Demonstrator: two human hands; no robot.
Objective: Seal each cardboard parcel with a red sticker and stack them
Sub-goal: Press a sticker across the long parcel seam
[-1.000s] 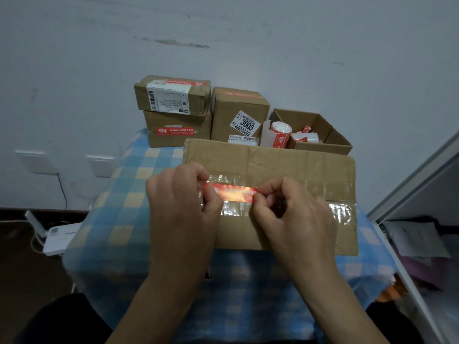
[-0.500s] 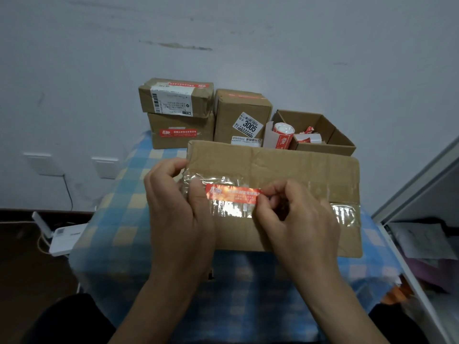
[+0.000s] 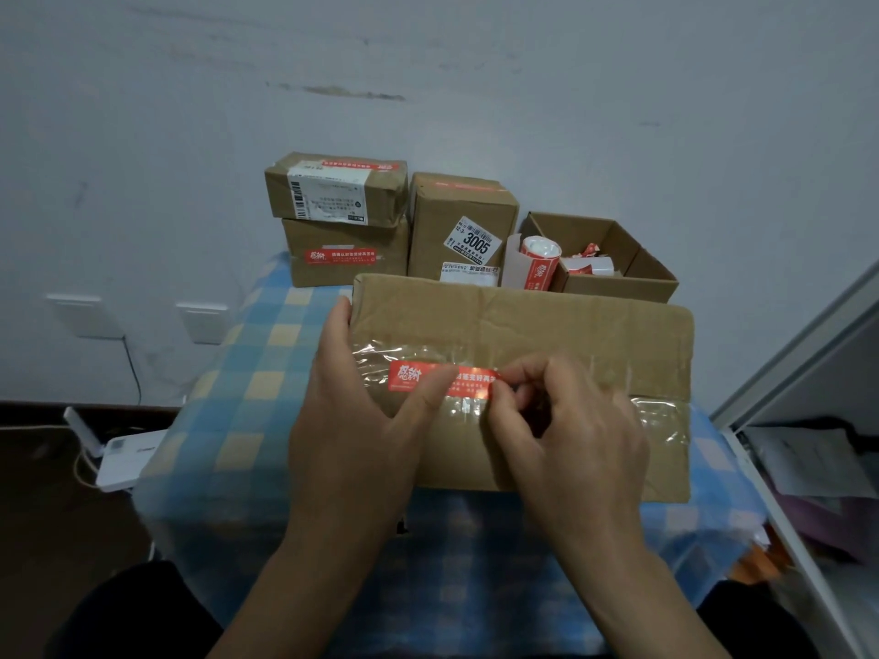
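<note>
Parcel (image 3: 571,325): large cardboard box lying flat at the near edge of the checked worktop (image 3: 247,397), with clear tape along its seam.
Red sticker (image 3: 409,375): on the tape, left of the box's middle.
Left hand (image 3: 352,444): fingers straight along the box's left end, thumb pressing the sticker.
Right hand (image 3: 571,444): fingertips pinching the sticker's right end.
Background: stacked parcels (image 3: 342,221), open box (image 3: 618,278), sticker roll (image 3: 540,259).

Table (image 3: 247,387) w/ blue-yellow check cloth. Big parcel (image 3: 547,325) flat at front. At back, L to R: lower parcel (image 3: 342,252) of a 2-stack, upright parcel (image 3: 456,216), open box (image 3: 618,283).
</note>
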